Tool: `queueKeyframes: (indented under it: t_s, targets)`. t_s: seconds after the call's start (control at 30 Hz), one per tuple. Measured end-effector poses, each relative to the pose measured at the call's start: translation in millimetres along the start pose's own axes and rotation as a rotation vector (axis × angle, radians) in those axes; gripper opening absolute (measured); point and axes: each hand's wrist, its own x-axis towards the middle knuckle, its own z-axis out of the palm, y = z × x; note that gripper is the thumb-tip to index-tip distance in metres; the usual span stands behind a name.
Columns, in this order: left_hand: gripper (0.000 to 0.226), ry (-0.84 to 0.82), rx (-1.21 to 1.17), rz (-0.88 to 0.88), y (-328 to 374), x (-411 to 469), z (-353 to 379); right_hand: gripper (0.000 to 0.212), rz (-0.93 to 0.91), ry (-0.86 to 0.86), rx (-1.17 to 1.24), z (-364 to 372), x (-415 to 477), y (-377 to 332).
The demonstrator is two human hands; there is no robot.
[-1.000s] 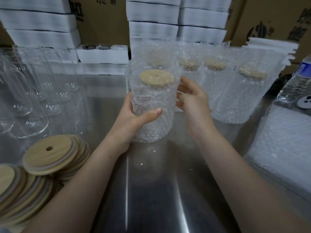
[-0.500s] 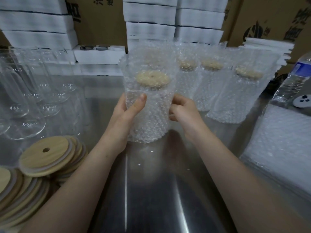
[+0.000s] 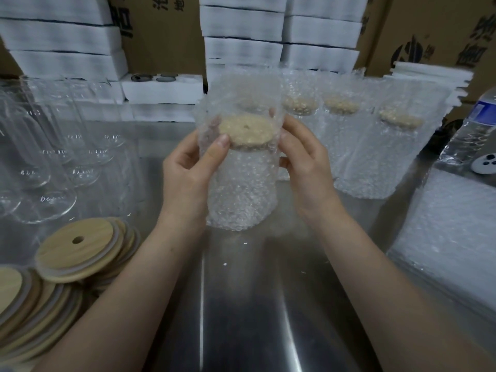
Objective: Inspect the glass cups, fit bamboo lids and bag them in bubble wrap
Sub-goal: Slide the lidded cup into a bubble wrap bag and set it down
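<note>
Both hands, left (image 3: pixel 188 170) and right (image 3: pixel 306 162), grip the bagged cup (image 3: pixel 241 183) at frame centre, fingers curled around its lid (image 3: pixel 248 130). Slippery wrap could let the glass slide onto the counter (image 3: pixel 241 304).

The glass cup (image 3: pixel 241 189) shows only as a blur through its bubble wrap bag (image 3: pixel 239 89). The fingers of the left grip (image 3: pixel 188 170) and the right grip (image 3: pixel 303 167) pass behind the bag (two tips show dimly through the wrap). The bag partly hides a wrapped cup (image 3: pixel 300 106) behind it. The lid stack (image 3: pixel 16 304) is cut by the left edge and the water bottle (image 3: pixel 472 140) by the right. The carton print (image 3: pixel 469 52) is cropped and unreadable.
</note>
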Motion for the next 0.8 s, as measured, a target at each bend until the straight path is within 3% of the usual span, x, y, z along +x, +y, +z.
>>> queueKeyframes:
  t_s: [0.07, 0.23, 0.37, 0.7, 0.8]
  targets:
    - [0.023, 0.002, 0.016, 0.015, 1, 0, 1, 0.049, -0.027, -0.005, 0.026, 0, -2, -1]
    - [0.021, 0.064, 0.052, 0.088, 7, 1, 4, 0.012, -0.068, 0.025, 0.021, 1, -3, -2]
    - [0.014, 0.194, 0.054, 0.141, 13, 5, 6, 0.007, -0.127, 0.083, 0.028, 0, -2, -3]
    - [0.015, 0.218, 0.071, 0.113, 20, 7, 2, 0.041, -0.132, 0.086, 0.068, 0, -1, 0]
    - [0.027, 0.169, 0.027, 0.068, 19, 10, 0, 0.047, -0.058, 0.062, 0.165, 0, 1, 3]
